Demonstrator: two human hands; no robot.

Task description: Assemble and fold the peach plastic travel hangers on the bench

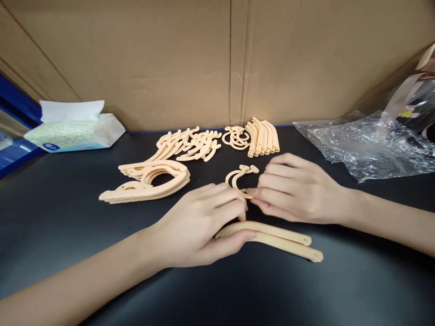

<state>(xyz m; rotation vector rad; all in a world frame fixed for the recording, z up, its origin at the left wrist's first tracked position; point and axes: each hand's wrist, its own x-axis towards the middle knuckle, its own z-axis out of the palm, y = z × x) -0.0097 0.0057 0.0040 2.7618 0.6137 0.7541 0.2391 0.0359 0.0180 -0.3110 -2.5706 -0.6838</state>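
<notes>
My left hand (pixel 204 224) is closed over two curved, beige hanger arms (pixel 285 240), its thumb lying along them. The arms' holed ends point right, and their other ends are partly under the hand. My right hand (pixel 299 188) pinches the lower tip of a C-shaped hanger hook (pixel 234 181). A second hook overlaps it, and both have small T-shaped ends at the top. The fingertips of both hands are close together at the hooks. Left of the hands lies a stack of folded plastic hangers (pixel 152 181).
Behind the hands are piles of loose hanger arms (pixel 190 142), more hooks (pixel 235 137) and a row of straighter arms (pixel 263 138). A tissue pack (pixel 76 131) sits at the back left. Crumpled clear plastic (pixel 367 145) covers the back right. A cardboard wall (pixel 163 59) borders the black table (pixel 136 294).
</notes>
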